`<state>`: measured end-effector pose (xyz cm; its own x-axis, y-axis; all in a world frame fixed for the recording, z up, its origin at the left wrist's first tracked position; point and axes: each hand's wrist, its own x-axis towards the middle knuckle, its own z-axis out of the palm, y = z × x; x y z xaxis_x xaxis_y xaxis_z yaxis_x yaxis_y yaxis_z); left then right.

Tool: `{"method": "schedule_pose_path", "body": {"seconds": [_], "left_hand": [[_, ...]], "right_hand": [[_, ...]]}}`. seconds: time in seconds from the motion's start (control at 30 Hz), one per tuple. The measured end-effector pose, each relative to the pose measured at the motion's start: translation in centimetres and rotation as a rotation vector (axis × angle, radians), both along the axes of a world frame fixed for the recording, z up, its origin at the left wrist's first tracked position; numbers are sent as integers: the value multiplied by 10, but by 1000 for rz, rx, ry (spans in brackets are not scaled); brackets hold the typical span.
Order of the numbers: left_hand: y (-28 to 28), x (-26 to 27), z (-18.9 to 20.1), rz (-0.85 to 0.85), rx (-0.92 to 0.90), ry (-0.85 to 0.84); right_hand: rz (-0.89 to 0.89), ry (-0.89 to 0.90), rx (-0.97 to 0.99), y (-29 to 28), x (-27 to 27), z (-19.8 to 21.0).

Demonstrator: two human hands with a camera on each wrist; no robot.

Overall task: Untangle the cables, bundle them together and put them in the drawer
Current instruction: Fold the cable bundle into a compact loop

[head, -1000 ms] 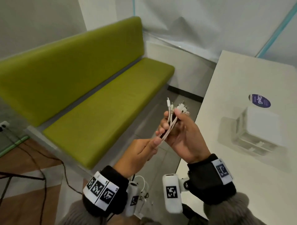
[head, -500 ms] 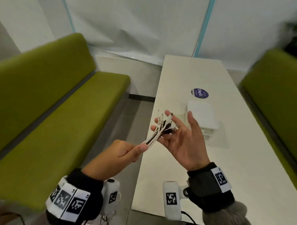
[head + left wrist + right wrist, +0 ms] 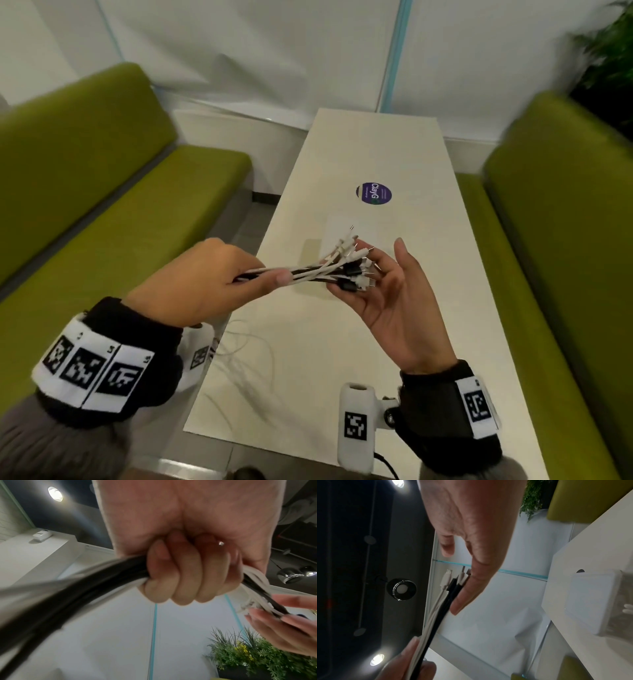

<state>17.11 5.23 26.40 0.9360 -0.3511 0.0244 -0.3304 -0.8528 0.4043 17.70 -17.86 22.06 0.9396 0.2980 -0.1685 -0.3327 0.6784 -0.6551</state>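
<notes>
Table (image 3: 394, 144) long and white between green benches (image 3: 102, 192), left hand (image 3: 202, 281) fisted round cables (image 3: 308, 274), right hand (image 3: 394, 294) flat under plugs.

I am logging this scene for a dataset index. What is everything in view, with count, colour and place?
cables: one bunch, white and black, held above the table's near half, plug ends fanned out
table: one, white, between the benches
drawer box: one, white, on the table beyond the hands
sticker: one, round, dark blue, on the table past the drawer box
benches: two, green, either side of the table
plant: one, green, far right corner
left hand: grips the cables in a fist
right hand: fingers straight, plug ends resting on them
</notes>
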Motion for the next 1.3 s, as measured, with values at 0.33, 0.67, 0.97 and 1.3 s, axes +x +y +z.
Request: {"method": "schedule_pose_path", "body": {"seconds": [0.33, 0.67, 0.97, 1.3], "left_hand": [[-36, -44, -58, -185, 107, -110], [-39, -81, -81, -281, 84, 4], [-48, -83, -78, -301, 144, 60], [-35, -81, -83, -297, 72, 166]], "right_hand": [[-238, 68, 10, -20, -86, -70], [-285, -340, -991, -13, -161, -86], [1, -878, -1832, 3, -133, -82], [104, -778, -1926, 4, -120, -83]]}}
